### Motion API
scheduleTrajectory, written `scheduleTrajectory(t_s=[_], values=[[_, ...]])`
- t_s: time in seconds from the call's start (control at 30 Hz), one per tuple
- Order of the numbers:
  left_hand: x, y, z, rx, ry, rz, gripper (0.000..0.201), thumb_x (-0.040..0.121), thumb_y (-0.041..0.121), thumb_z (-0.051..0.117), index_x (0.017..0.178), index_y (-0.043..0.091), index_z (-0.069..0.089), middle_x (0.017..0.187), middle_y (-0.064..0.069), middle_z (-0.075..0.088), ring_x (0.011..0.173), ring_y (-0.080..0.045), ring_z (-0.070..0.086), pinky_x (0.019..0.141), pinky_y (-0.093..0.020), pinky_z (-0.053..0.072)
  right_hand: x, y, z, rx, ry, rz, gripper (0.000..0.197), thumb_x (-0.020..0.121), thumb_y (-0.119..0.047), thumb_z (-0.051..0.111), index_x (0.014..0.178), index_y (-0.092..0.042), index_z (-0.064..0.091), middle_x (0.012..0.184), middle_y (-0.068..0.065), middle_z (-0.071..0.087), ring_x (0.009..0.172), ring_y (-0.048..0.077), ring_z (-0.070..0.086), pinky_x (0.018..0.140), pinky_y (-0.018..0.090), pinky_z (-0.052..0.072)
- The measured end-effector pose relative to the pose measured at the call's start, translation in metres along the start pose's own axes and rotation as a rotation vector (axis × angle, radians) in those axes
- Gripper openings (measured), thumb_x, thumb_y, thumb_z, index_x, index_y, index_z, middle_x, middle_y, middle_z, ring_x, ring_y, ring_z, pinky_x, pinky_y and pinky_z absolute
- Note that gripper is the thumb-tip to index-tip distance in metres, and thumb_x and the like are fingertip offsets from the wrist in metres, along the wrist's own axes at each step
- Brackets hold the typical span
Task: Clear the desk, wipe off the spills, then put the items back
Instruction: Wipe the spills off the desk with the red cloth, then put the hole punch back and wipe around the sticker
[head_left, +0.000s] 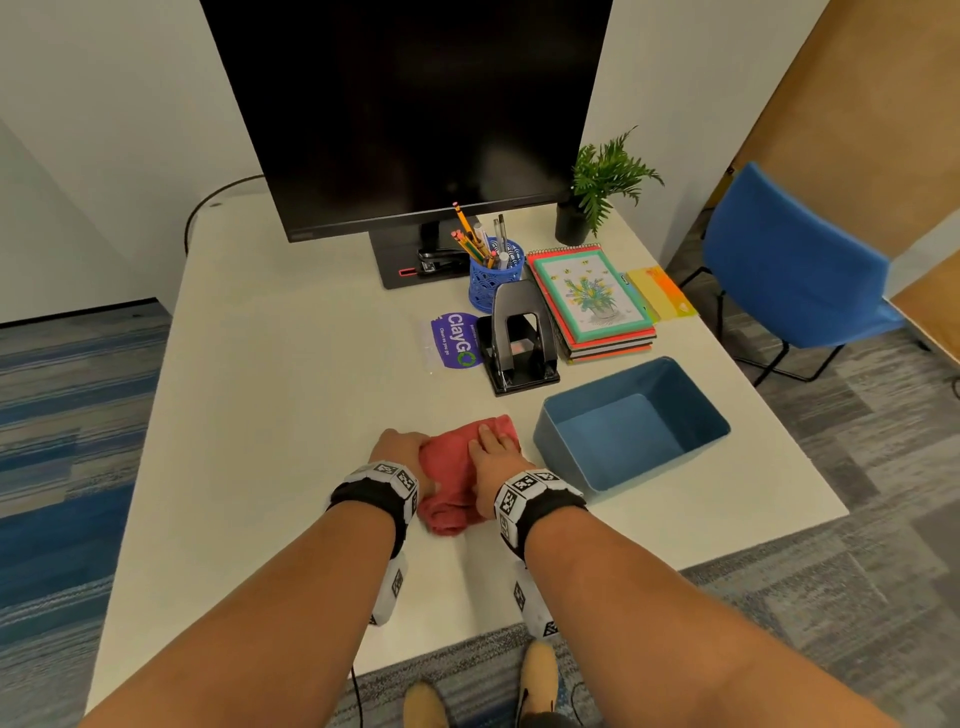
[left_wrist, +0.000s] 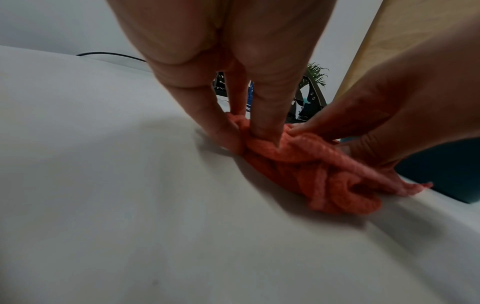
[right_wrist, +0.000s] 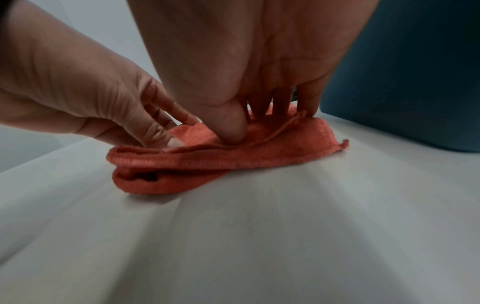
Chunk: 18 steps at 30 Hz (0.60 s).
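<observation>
A coral-red cloth (head_left: 449, 467) lies folded and bunched on the white desk (head_left: 270, 415), near its front edge. Both hands are on the cloth. My left hand (head_left: 402, 447) is at its left edge; in the left wrist view the left hand (left_wrist: 241, 135) pinches a fold of the cloth (left_wrist: 311, 164) between thumb and finger. My right hand (head_left: 491, 452) lies over the right half, with straight fingers. In the right wrist view the right hand (right_wrist: 259, 123) presses thumb and fingertips down onto the cloth (right_wrist: 233, 156).
A blue bin (head_left: 566, 457) stands just right of the cloth. Behind are a black hole punch (head_left: 517, 338), a purple ClayGo packet (head_left: 454, 340), a blue pencil cup (head_left: 496, 275), stacked notebooks (head_left: 592, 296), a monitor (head_left: 405, 104), a plant (head_left: 602, 182) and a blue chair (head_left: 789, 265).
</observation>
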<state>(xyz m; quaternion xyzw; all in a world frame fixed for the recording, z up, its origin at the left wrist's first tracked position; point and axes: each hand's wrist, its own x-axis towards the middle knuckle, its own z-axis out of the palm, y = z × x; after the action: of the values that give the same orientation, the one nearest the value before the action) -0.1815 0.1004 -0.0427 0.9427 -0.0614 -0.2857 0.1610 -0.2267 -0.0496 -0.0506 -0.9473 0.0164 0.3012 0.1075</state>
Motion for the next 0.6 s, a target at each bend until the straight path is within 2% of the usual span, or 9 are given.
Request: scheduleTrajectory(t_s=[0.1, 0.2, 0.3, 0.4, 0.5, 0.6], values=[[0.002, 0.003, -0.002, 0.019, -0.009, -0.017, 0.078, 0.072, 0.034, 0.078, 0.141, 0.024, 0.043, 0.135, -0.012, 0.043, 0.127, -0.026, 0.046, 0.106, -0.03, 0.04, 0.001, 0.0, -0.002, 0.005, -0.005, -0.008, 0.087, 0.085, -0.017, 0.064, 0.153, -0.011, 0.009, 0.162, 0.006, -0.004, 0.148, 0.031, 0.002, 0.121, 0.042, 0.017], [0.002, 0.008, -0.007, 0.057, -0.019, -0.034, 0.071, 0.071, 0.031, 0.078, 0.135, 0.023, 0.05, 0.132, -0.009, 0.051, 0.12, -0.025, 0.054, 0.1, -0.028, 0.046, 0.002, -0.003, -0.007, -0.006, -0.021, 0.0, 0.084, 0.086, -0.018, 0.063, 0.153, -0.009, 0.012, 0.161, 0.008, -0.002, 0.148, 0.034, 0.005, 0.12, 0.045, 0.019], [0.0, 0.012, -0.01, 0.091, -0.027, -0.042, 0.06, 0.072, 0.025, 0.075, 0.129, 0.023, 0.056, 0.126, -0.007, 0.059, 0.114, -0.025, 0.06, 0.093, -0.026, 0.049, 0.003, -0.005, -0.02, -0.037, -0.048, -0.011, 0.074, 0.086, -0.017, 0.063, 0.149, -0.005, 0.026, 0.159, 0.01, 0.009, 0.145, 0.035, 0.017, 0.117, 0.045, 0.025], [-0.001, 0.014, -0.015, 0.108, -0.044, -0.054, 0.057, 0.074, 0.021, 0.073, 0.129, 0.023, 0.056, 0.126, -0.004, 0.06, 0.114, -0.024, 0.06, 0.092, -0.025, 0.049, 0.006, -0.003, -0.029, -0.067, -0.012, -0.017, 0.058, 0.081, -0.014, 0.063, 0.136, -0.006, 0.047, 0.141, 0.009, 0.036, 0.129, 0.035, 0.043, 0.103, 0.045, 0.042], [-0.001, 0.016, -0.022, 0.103, -0.05, -0.058, 0.056, 0.077, 0.021, 0.071, 0.131, 0.022, 0.055, 0.128, -0.001, 0.06, 0.117, -0.022, 0.058, 0.096, -0.025, 0.047, 0.006, -0.005, -0.035, -0.1, 0.037, -0.025, 0.044, 0.087, -0.025, 0.054, 0.129, -0.01, 0.053, 0.126, 0.01, 0.044, 0.122, 0.034, 0.046, 0.096, 0.046, 0.047], [-0.001, 0.016, -0.027, 0.1, -0.045, -0.067, 0.053, 0.081, 0.02, 0.067, 0.132, 0.019, 0.054, 0.133, -0.002, 0.057, 0.12, -0.022, 0.056, 0.098, -0.026, 0.046, 0.006, -0.006, -0.044, -0.085, 0.071, -0.035, 0.039, 0.09, -0.027, 0.05, 0.125, -0.012, 0.055, 0.124, 0.012, 0.046, 0.119, 0.035, 0.047, 0.096, 0.045, 0.047]])
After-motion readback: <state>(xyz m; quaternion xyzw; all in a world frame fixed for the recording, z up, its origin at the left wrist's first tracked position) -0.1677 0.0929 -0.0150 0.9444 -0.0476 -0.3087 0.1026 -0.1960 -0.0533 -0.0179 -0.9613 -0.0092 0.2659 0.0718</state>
